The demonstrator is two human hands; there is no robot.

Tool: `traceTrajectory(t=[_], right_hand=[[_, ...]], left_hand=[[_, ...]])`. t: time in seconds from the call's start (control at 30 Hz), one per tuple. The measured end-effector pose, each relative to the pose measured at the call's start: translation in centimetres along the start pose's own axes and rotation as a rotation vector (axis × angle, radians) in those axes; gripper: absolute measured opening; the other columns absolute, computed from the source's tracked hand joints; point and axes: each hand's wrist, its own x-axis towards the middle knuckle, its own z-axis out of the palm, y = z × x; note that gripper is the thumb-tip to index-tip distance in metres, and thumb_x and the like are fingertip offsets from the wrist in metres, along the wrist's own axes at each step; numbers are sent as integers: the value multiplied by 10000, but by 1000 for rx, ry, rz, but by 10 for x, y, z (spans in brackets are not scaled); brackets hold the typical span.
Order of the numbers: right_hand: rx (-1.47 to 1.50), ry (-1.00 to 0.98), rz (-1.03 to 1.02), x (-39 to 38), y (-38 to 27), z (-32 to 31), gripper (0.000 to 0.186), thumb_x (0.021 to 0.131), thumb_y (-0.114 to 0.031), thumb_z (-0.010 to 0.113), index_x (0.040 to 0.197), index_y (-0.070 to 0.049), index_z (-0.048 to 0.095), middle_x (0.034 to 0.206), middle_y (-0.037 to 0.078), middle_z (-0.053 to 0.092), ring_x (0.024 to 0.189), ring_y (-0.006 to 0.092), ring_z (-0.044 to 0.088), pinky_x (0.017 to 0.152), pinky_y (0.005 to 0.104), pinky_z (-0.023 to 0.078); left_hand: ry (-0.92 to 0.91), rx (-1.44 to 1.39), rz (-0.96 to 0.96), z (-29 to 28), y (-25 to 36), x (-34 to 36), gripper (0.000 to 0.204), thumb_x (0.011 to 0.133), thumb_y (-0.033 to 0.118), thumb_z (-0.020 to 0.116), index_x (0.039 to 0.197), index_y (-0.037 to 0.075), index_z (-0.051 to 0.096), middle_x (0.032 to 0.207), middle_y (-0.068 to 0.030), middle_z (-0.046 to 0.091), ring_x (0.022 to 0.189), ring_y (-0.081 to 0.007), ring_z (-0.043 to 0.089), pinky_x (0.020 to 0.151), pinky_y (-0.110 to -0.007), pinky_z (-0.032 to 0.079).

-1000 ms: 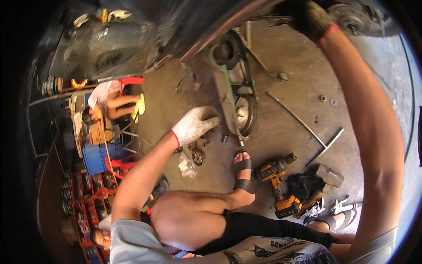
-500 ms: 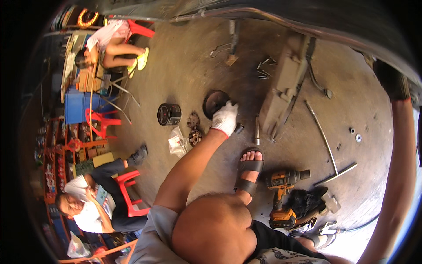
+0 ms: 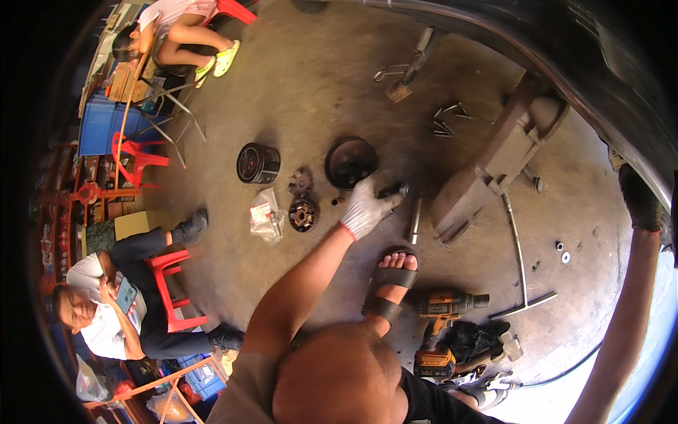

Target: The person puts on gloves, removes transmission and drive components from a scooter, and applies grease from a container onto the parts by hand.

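Observation:
My left hand (image 3: 365,209), in a white knit glove, is closed around a dark cylindrical socket (image 3: 393,191) just above the floor. Beyond it lies a dark round clutch bell (image 3: 351,162). To its left are a toothed round clutch part (image 3: 304,214), a second round part (image 3: 301,181) and a small dark bushing (image 3: 337,201). A long shiny metal socket (image 3: 415,220) rests to the right of the hand. My right hand (image 3: 640,198), in a dark glove with a red cuff, is up against the vehicle's edge at far right; its fingers cannot be made out.
A long grey metal cover (image 3: 487,169) projects from the vehicle (image 3: 537,35). Around lie bolts (image 3: 448,116), a T-handle wrench (image 3: 521,261), an orange-black impact wrench (image 3: 438,332), washers (image 3: 565,258), a black tin (image 3: 258,162) and a plastic bag (image 3: 266,215). Two people sit at left.
My left hand has moved from beside the clutch bell to the dark socket, which now sits in its fingers. My right hand stays at the vehicle's edge. The whole view has shifted.

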Motion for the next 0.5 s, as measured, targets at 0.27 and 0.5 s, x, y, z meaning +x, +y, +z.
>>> traceTrajectory(t=[0.27, 0.5], right_hand=[[-1204, 54, -204, -11, 2, 34, 351, 1028, -253, 482, 1295, -40, 561, 1280, 117, 604, 1173, 230, 573, 1025, 365, 462], [-2635, -284, 44, 17, 0, -49, 462, 1046, -356, 438, 1408, -74, 494, 1427, 117, 529, 1314, 266, 493, 1144, 444, 394]], left_hand=[[-115, -649, -143, 23, 25, -28, 473, 839, -22, 739, 1282, 19, 577, 1237, -91, 664, 1109, -170, 639, 923, -317, 550], [-229, -541, -181, 40, 79, -33, 297, 917, 98, 692, 1189, 9, 612, 980, -66, 688, 816, -158, 652, 731, -300, 534]])
